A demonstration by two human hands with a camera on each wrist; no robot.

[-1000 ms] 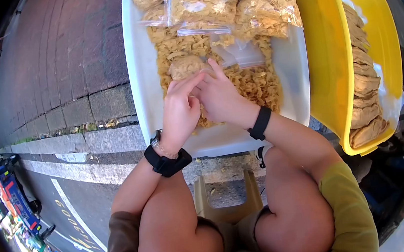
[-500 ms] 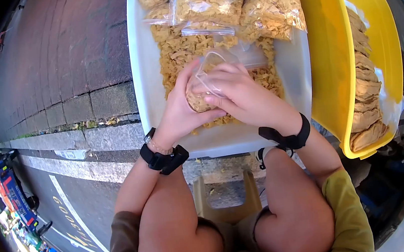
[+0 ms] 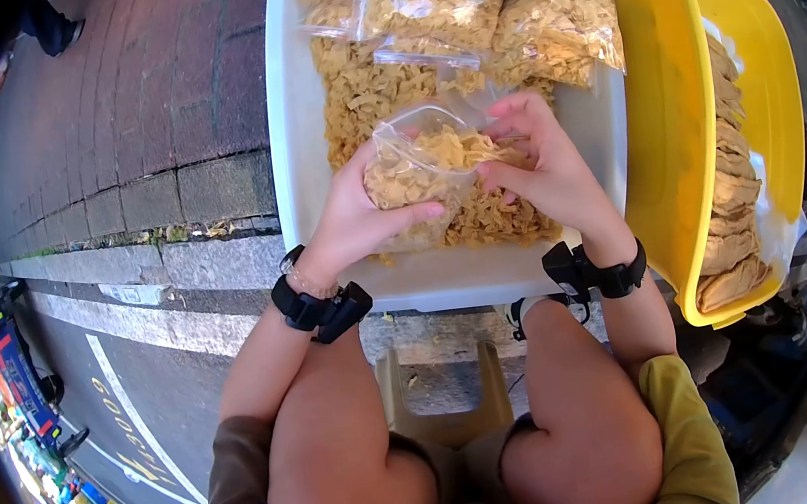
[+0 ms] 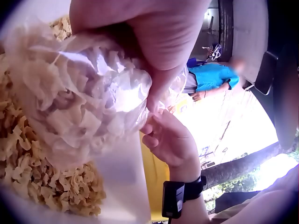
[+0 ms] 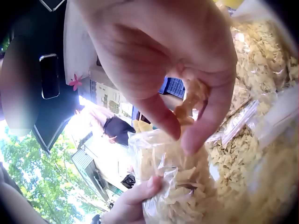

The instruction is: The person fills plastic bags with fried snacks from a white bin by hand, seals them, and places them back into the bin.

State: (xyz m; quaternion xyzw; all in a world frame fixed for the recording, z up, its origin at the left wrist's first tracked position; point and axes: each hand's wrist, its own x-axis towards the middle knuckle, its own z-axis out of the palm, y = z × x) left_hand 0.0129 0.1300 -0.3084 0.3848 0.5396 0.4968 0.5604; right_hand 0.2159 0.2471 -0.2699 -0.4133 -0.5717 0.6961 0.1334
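In the head view my left hand grips a clear plastic bag from its left side, thumb across the front. Its mouth faces up and away, and pale yellow flakes fill much of it. The left wrist view shows the bag's bulging side close up. My right hand is at the right of the bag's mouth. In the right wrist view its thumb and fingers pinch a few flakes just over the opening. Loose flakes lie beneath the bag in a white tub.
Several filled zip bags are piled at the tub's far end. To the right stands a yellow tub holding a row of brown folded pieces. A stool is between my legs. A passer-by's foot shows at upper left.
My hands have come up from the loose flakes with the bag. The right hand has moved from over the bag to its right side, uncovering the open mouth and the flakes inside.
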